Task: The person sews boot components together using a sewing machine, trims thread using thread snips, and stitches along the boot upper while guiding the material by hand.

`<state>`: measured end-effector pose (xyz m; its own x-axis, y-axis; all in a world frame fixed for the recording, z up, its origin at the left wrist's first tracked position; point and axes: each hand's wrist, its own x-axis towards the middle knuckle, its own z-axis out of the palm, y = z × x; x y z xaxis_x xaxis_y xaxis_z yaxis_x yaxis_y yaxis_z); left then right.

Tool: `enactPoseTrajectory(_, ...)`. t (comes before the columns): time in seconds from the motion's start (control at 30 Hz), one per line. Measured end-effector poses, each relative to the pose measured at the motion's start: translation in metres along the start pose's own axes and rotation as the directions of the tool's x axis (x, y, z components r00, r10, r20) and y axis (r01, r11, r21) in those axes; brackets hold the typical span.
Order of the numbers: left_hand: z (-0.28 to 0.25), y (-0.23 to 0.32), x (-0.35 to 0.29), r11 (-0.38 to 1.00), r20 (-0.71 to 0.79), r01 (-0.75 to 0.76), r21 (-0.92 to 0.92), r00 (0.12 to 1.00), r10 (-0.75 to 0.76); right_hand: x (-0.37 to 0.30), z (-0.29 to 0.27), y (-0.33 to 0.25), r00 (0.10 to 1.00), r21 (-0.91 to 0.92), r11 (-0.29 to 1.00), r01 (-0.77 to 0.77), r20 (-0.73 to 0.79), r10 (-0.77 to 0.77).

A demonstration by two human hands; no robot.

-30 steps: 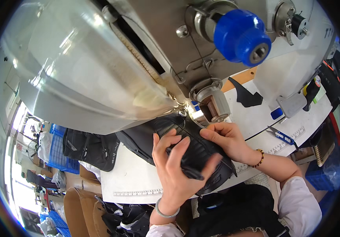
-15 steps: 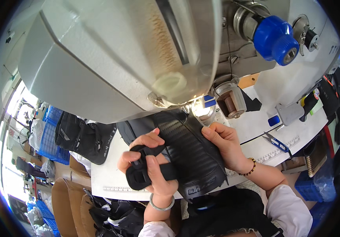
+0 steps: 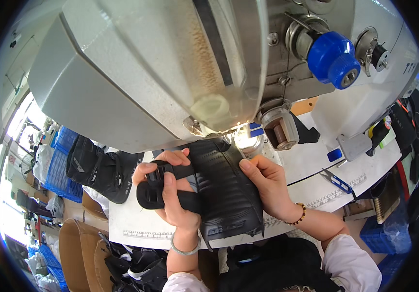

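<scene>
A black padded panel (image 3: 231, 199) with ribbed, leather-like covering lies on the white table, its far end under the sewing machine head (image 3: 126, 78). My left hand (image 3: 179, 211) is closed around a black webbing strap (image 3: 186, 200) with a black plastic buckle (image 3: 159, 172), at the panel's left side. The thumb presses on the strap beside the buckle. With thumb and fingers, my right hand (image 3: 273, 194) pinches the panel's right edge near the machine's lit needle area. The needle itself is hidden behind the machine head.
Blue-handled thread snips (image 3: 339, 183) rest by a ruler strip (image 3: 316, 200) at the right. A blue knob (image 3: 333, 58) juts from the machine. Left of the panel sits a black bag (image 3: 97, 168). Cardboard (image 3: 75, 253) and blue crates (image 3: 63, 170) stand beyond the table.
The panel's near end has swung leftward and sits straighter. My left hand, with strap and buckle, has moved left and slightly away; my right hand keeps its pinch, slightly further left.
</scene>
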<state>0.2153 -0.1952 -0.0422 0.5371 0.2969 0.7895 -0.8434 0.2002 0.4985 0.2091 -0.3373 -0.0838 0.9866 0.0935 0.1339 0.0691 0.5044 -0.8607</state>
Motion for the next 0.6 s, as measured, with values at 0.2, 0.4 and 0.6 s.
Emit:
enactPoseTrajectory(0.2, -0.002, 0.001, 0.013, 0.995, -0.035, 0.091, 0.044, 0.995, -0.09, -0.001, 0.003, 0.002, 0.999, -0.076, 0.997, 0.024, -0.044, -0.027)
enactPoseTrajectory(0.4, -0.009, 0.016, 0.013, 0.94, -0.027, 0.197, 0.28, 0.98, -0.197, -0.011, -0.031, -0.008, 0.98, -0.088, 0.99, -0.107, 0.158, 0.12)
enactPoseTrajectory(0.6, 0.017, 0.085, 0.0, 0.635, 0.69, -0.596, 0.492, 0.711, 0.134, -0.009, -0.035, -0.011, 0.929, 0.1, 0.954, -0.282, 0.279, 0.245)
